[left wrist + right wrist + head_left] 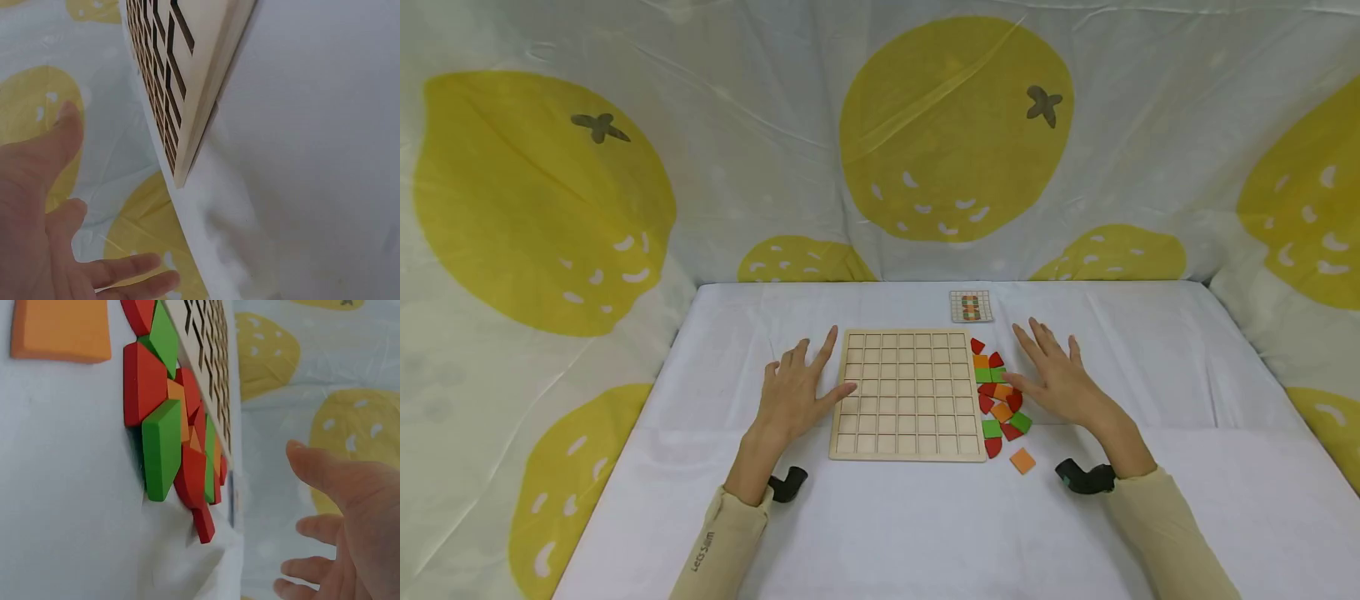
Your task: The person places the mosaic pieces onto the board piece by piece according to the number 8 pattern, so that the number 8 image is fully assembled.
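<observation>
A square wooden grid board (907, 396) lies on the table, its cells bare. My left hand (793, 392) hovers at the board's left edge with fingers spread, thumb overlapping the edge in the head view; it holds nothing. Along the board's right side lies a loose cluster of red, orange and green blocks, among them a green block (161, 450) and a red quarter-round block (993, 447). One orange square block (1022, 461) sits apart, nearer the front. Beside the cluster, my right hand (1060, 379) is spread and empty, its thumb near the blocks.
Behind the board, a small pattern card (971, 307) shows a grid with an orange and green figure. White cloth (910, 525) covers the table. A lemon-print curtain (760, 167) rises at the back and sides. Each wrist carries a black camera mount (1084, 477).
</observation>
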A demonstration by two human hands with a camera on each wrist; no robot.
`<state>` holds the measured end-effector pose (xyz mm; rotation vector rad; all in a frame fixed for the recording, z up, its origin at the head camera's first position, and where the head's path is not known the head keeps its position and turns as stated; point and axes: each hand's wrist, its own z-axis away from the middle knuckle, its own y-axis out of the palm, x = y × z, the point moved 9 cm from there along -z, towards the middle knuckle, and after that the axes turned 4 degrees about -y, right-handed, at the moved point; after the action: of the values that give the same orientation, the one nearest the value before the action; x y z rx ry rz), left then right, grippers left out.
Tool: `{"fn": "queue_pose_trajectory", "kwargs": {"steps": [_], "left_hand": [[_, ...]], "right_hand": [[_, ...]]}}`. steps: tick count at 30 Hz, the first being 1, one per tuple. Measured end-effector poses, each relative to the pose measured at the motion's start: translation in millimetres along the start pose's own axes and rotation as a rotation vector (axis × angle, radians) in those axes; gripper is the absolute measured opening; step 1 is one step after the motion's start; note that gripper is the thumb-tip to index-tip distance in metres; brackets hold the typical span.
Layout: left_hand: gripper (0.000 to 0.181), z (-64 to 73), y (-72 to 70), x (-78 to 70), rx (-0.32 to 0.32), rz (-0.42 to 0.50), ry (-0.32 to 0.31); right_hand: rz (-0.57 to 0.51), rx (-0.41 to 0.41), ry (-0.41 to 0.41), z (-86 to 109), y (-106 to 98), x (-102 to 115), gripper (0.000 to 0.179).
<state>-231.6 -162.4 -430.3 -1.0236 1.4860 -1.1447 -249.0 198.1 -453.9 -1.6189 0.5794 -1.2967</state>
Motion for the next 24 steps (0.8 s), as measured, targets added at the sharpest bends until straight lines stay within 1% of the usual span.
{"fn": "queue_pose_trajectory", "kwargs": {"steps": [2,4,7,9,11,14,16,19,22,24], "left_hand": [[0.092,0.6,0.5,-0.8,-0.005,-0.029,0.008],[0.093,0.8,2.0,-0.6,0.009,-0.036,0.007],[0.096,1.8,7.6,1.6,0.082,-0.01,-0.019],[0.097,2.8,13.3,4.4,0.147,0.022,-0.049],[0.099,4.1,19.4,7.5,0.216,0.051,-0.08],[0.101,5.5,27.2,10.6,0.292,0.083,-0.104],[0.101,6.6,30.9,10.9,0.329,0.099,-0.106],[0.099,9.0,35.3,10.0,0.375,0.118,-0.103],[0.098,12.0,38.4,7.7,0.416,0.148,-0.102],[0.097,13.2,39.5,6.5,0.433,0.16,-0.103]], "right_hand": [[-0.008,0.001,0.001,-0.2,0.5,-4.7,0.083],[-0.008,-0.007,0.004,-0.5,0.4,-8.5,0.08],[-0.011,-0.039,0.005,-1.6,-0.6,-12.9,0.074],[-0.024,-0.064,0.005,-2.6,-0.9,-15.0,0.07],[-0.045,-0.09,0.001,-4.1,-0.2,-16.6,0.065],[-0.089,-0.121,-0.019,-6.3,1.6,-17.4,0.058],[-0.12,-0.132,-0.035,-7.3,3.2,-17.8,0.052],[-0.133,-0.133,-0.046,-7.9,5.6,-18.8,0.045],[-0.147,-0.113,-0.022,-8.6,9.2,-22.1,0.041],[-0.176,-0.092,0.01,-9.4,12.6,-25.2,0.04]]}}
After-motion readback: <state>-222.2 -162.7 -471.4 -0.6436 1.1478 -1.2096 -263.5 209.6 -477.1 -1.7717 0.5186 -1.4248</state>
